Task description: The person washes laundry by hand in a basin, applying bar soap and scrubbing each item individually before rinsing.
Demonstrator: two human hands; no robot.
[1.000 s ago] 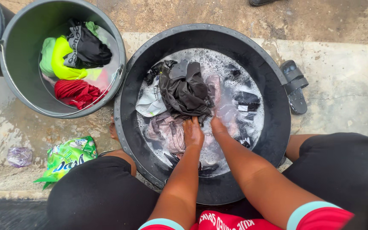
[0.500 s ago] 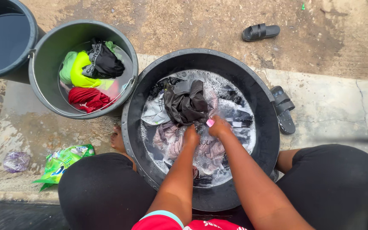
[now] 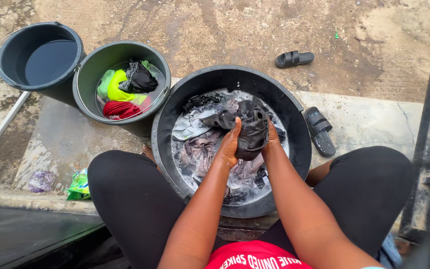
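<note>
At the far left a dark bucket of clear water [image 3: 41,57] is standing on the ground, and just beside it a grey-green bucket [image 3: 86,94] is holding bright green, red and black clothes. A green soap packet [image 3: 79,184] is lying by the person's knee. In the middle, the black wash basin [image 3: 167,134] is sitting between the knees, holding suds and soaking clothes. The left hand [image 3: 230,145] is pressing flat, fingers nearly straight, against one side of a wet dark garment [image 3: 251,129], which is being lifted above the suds. The right hand [image 3: 271,142] is cupping the opposite side, so the cloth is being squeezed between the palms. Held this loosely, the heavy cloth could slip and splash back, or suds could run off onto the lap. Right of the basin, two black sandals [image 3: 319,130] are lying apart.
</note>
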